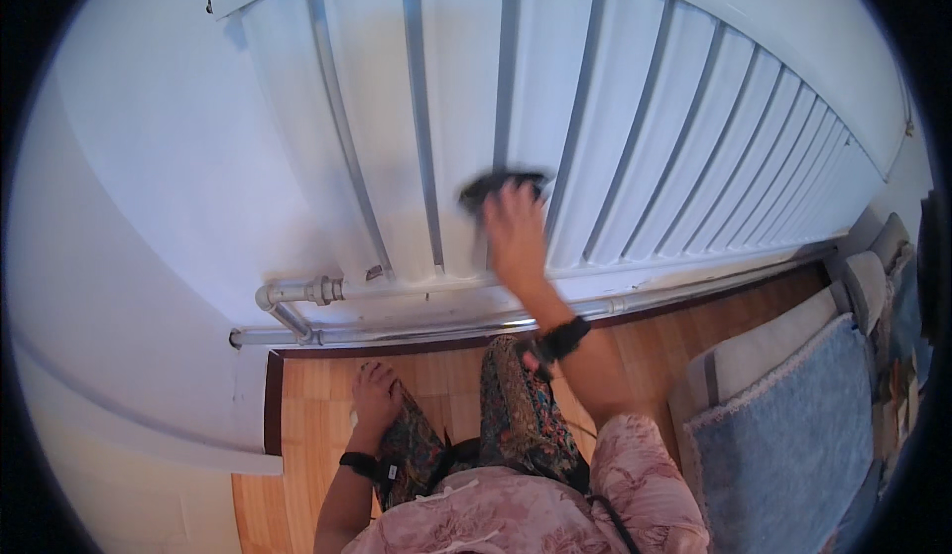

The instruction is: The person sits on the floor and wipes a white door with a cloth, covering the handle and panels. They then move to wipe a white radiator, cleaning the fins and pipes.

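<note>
My right hand point(515, 238) presses a dark cloth point(497, 186) against the lower part of a white ribbed wall radiator point(461, 122). Both hand and cloth are blurred, and the cloth's exact kind is unclear. A black band point(564, 338) circles my right wrist. My left hand point(377, 392) rests on my left knee, over patterned trousers point(413, 439), and holds nothing that I can see. Another black band sits on that wrist.
Silver pipes point(446, 332) run along the wall below the radiator, with an elbow joint point(273, 297) at its left end. A sofa point(770, 342) with a blue cover point(788, 427) stands at the right. Underneath is a wood floor point(312, 405).
</note>
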{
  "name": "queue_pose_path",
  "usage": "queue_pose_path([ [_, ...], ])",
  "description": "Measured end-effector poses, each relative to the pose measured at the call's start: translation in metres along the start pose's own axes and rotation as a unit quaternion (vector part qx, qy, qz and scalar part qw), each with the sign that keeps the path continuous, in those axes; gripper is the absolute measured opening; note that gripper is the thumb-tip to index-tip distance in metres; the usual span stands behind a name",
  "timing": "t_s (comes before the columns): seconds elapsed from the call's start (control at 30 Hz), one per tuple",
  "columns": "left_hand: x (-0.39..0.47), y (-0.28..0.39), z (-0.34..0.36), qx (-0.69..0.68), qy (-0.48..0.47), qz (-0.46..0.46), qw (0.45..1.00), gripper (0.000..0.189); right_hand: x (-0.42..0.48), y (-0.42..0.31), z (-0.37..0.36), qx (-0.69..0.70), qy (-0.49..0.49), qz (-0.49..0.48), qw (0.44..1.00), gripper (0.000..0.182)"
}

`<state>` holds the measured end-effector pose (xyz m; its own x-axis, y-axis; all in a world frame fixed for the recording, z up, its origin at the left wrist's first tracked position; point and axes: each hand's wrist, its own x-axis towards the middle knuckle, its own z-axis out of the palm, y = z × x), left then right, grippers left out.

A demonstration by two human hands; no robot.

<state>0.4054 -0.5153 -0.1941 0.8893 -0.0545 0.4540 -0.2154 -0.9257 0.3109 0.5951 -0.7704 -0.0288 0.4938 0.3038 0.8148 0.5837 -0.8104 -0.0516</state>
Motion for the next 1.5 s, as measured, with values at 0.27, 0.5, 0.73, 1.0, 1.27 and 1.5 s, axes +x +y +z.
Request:
queue_pose_path([
  [0.27,0.002,0.0,0.001,-0.005,-0.011,0.0,1.0,0.016,0.125,0.039,-0.094,-0.096,0.199,0.01,0.975,0.052],
  [0.5,0.007,0.004,0.007,0.011,-0.032,-0.005,0.999,0.018,-0.098,0.04,0.008,0.008,-0.055,0.063,0.996,0.034],
  [0.73,0.013,0.004,0.02,0.014,-0.05,-0.007,0.999,0.018,-0.058,0.052,-0.013,-0.075,0.016,0.088,0.993,0.05],
  [1.0,0.017,0.014,0.028,0.009,-0.044,-0.009,0.999,0.018,0.13,0.083,-0.127,-0.047,0.265,0.022,0.963,0.057],
  [1.27,0.028,0.026,0.038,-0.011,-0.058,-0.014,0.998,0.018,-0.075,0.095,-0.031,-0.02,0.058,0.101,0.993,0.051],
  [1.5,0.026,0.018,0.051,0.029,-0.072,-0.009,0.997,0.019,-0.079,0.117,-0.039,-0.068,0.083,0.214,0.971,0.055],
])
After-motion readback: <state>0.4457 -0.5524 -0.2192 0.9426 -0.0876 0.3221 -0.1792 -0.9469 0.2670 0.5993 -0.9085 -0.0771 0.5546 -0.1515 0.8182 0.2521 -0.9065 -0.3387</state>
